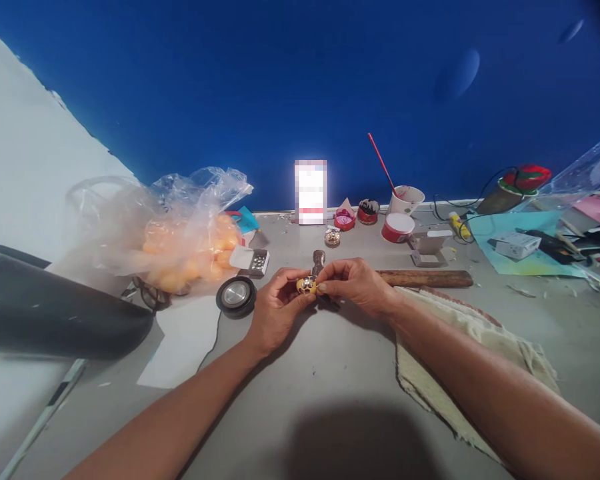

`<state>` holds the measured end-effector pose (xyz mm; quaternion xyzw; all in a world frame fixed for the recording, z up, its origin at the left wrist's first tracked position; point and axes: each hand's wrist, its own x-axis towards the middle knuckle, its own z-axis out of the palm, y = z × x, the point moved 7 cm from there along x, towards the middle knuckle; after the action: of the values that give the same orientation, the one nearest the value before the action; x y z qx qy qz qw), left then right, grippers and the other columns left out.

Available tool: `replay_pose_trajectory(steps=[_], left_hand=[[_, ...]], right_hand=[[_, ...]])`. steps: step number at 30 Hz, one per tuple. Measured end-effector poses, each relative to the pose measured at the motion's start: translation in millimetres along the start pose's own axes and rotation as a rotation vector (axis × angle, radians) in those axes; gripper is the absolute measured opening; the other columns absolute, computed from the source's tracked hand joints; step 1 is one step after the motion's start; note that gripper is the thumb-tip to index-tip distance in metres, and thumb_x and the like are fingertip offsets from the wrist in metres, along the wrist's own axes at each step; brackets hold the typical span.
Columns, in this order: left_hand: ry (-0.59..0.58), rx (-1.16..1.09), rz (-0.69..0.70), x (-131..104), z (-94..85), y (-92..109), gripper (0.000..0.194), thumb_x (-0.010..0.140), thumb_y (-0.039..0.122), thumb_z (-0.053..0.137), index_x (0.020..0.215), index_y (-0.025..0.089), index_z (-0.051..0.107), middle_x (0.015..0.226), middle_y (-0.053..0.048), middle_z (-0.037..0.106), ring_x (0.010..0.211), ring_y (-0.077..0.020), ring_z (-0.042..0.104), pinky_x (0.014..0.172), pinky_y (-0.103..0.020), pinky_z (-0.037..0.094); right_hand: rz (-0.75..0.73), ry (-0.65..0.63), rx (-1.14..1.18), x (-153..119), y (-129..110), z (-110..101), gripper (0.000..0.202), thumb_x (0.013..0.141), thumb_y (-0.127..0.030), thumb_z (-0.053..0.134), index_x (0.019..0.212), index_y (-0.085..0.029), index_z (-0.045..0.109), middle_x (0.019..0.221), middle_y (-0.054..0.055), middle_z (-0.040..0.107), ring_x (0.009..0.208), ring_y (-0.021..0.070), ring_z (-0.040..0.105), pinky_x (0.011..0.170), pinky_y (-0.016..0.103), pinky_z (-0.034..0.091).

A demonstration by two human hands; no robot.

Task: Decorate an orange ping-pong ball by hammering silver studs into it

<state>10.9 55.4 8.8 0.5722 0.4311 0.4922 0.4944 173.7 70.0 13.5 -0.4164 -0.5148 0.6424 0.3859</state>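
Observation:
A small yellow ball with silver and dark spots point(307, 285) is held up between both hands over the grey table point(330, 387). My left hand point(279, 305) grips it from the left between thumb and fingers. From the right, my right hand point(353, 283) pinches at its side, thumb and forefinger together; anything between those fingertips is too small to make out. Behind and below the hands lies a hammer, its metal head point(319, 260) partly hidden and its wooden handle point(430, 278) reaching right. An open box of small silver pieces point(259, 262) is beyond my left hand.
A round black object with a metal centre point(237, 297) and a bag of orange items point(195, 247) are left. Rearward stand a bright screen point(311, 193), red-rimmed tins point(367, 211) and a white cup point(407, 199). A cloth point(430, 360) lies under my right forearm.

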Motion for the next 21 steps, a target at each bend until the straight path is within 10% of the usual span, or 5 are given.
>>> replay_pose_trajectory(steps=[21], left_hand=[[0.119, -0.019, 0.002, -8.8, 10.9, 7.4, 0.038, 0.069, 0.023, 0.087, 0.102, 0.019, 0.067, 0.089, -0.001, 0.071, 0.080, -0.0169, 0.068, 0.075, -0.031, 0.057]], right_hand=[[-0.062, -0.035, -0.116, 1.7, -5.7, -6.4, 0.026, 0.067, -0.037, 0.085, 0.079, -0.015, 0.078, 0.059, 0.000, 0.065, 0.056, 0.0111, 0.052, 0.054, 0.026, 0.036]])
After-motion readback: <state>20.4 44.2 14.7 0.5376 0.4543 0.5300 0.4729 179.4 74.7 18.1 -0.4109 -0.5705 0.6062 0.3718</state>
